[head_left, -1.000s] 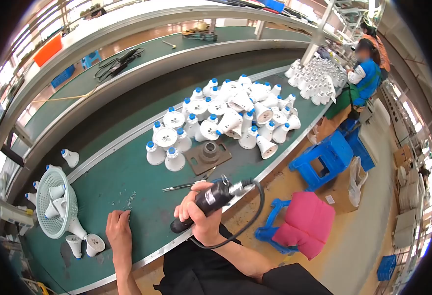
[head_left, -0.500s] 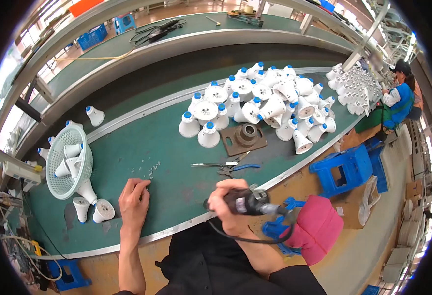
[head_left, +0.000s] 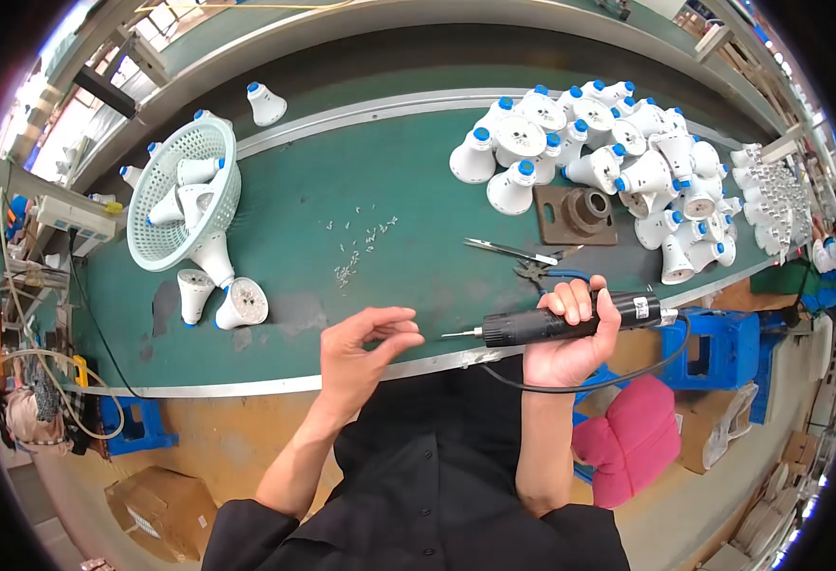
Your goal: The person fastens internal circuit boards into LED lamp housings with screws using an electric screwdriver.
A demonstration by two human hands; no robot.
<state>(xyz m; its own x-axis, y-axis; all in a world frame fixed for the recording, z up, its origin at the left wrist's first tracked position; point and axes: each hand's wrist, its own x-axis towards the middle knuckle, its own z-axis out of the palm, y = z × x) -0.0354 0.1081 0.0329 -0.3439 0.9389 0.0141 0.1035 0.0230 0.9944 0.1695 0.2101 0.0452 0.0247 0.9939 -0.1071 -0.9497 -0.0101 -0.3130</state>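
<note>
My right hand [head_left: 575, 333] is wrapped round a black electric screwdriver [head_left: 532, 326], held level above the bench's front edge. Its thin bit [head_left: 461, 334] points left, towards my left hand [head_left: 365, 347]. The fingers and thumb of that hand curl together in a pinch just short of the bit's tip; whatever is between them is too small to make out. Small loose screws [head_left: 370, 238] lie scattered on the green bench [head_left: 294, 209] beyond my left hand. Tweezers [head_left: 508, 250] and blue-handled pliers [head_left: 537, 273] rest behind the screwdriver.
Many white lamp housings with blue caps [head_left: 518, 138] crowd the right of the bench, beside a rusty metal fixture [head_left: 584, 217]. A pale green basket [head_left: 142, 224] holding more housings tilts at left. The screwdriver's cable [head_left: 608, 385] loops below it. A pink cushion [head_left: 632, 438] lies at right.
My left hand has left the bench near the screws and come over beside the bit. The screwdriver has turned so its bit points left. The view has shifted.
</note>
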